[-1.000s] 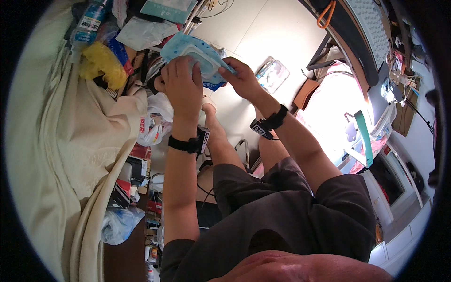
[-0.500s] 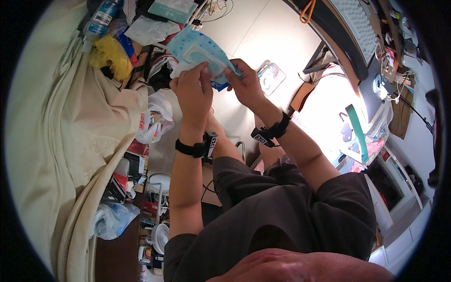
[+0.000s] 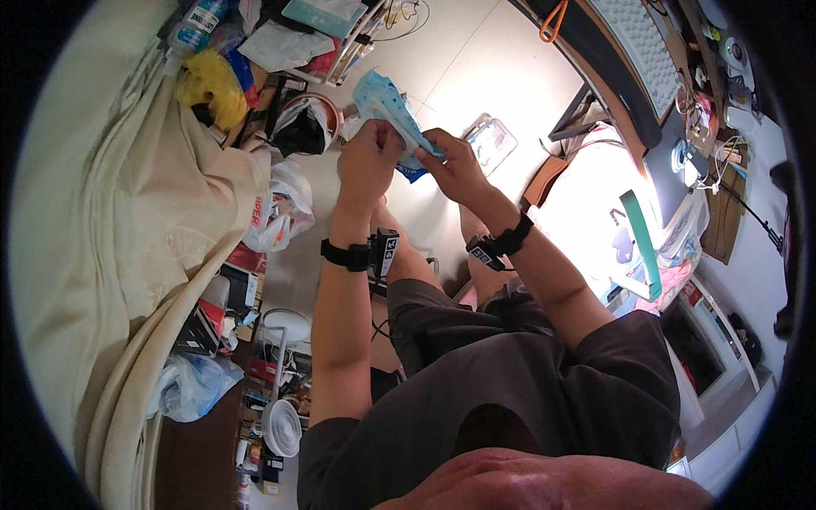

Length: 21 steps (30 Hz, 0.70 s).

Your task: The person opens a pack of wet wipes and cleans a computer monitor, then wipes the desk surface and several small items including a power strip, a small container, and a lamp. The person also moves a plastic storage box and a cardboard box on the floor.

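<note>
A soft light-blue pack of wet wipes [image 3: 381,95] is held up over the floor in front of me, tilted and seen partly edge-on. My right hand [image 3: 455,166] pinches its right end between thumb and fingers. Against the pack's near face, my left hand [image 3: 369,166] is closed with its fingers curled in. A bit of white shows between the two hands, and I cannot make out whether it is a wipe or part of the pack. What the left fingertips grip is hidden. Both wrists wear black straps with small boxes.
A bin with a black liner [image 3: 302,129] stands left of the hands, beside a white plastic bag [image 3: 285,204]. Beige cloth [image 3: 127,255] covers the left side. A clear-looking case [image 3: 491,143] lies on the floor beyond. The desk edge [image 3: 620,93] runs along the right.
The pack has moved right and turned more edge-on, so its lid area no longer shows. My left hand has shifted right and its fingers have curled in; the right hand keeps its pinch.
</note>
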Motion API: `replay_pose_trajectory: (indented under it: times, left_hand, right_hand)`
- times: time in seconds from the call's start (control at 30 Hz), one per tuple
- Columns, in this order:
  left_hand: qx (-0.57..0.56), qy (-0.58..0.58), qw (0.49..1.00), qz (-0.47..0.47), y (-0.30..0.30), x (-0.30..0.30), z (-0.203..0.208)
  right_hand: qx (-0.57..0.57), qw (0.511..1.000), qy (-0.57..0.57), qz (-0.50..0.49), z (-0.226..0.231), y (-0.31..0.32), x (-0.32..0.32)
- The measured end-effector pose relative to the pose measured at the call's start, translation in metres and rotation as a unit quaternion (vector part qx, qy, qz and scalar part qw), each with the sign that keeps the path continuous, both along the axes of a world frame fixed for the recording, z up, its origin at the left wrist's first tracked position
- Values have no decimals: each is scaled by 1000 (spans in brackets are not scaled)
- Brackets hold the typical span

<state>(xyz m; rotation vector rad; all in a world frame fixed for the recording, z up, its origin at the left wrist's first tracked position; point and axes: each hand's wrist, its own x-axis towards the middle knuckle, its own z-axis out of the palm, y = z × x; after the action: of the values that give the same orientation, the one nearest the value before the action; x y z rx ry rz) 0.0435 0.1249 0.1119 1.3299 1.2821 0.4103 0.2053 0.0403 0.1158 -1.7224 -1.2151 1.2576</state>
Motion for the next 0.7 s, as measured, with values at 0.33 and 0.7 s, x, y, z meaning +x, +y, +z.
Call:
replay_pose_trajectory:
  times: [0.33,0.7]
  left_hand:
    - [38,17,999,7,-15,-41,-20]
    - [-170,-188,964,80,6,-101,-6]
  right_hand:
    - [-119,991,58,-31,-9,9,-21]
    - [-176,961,215,3,-8,37,-29]
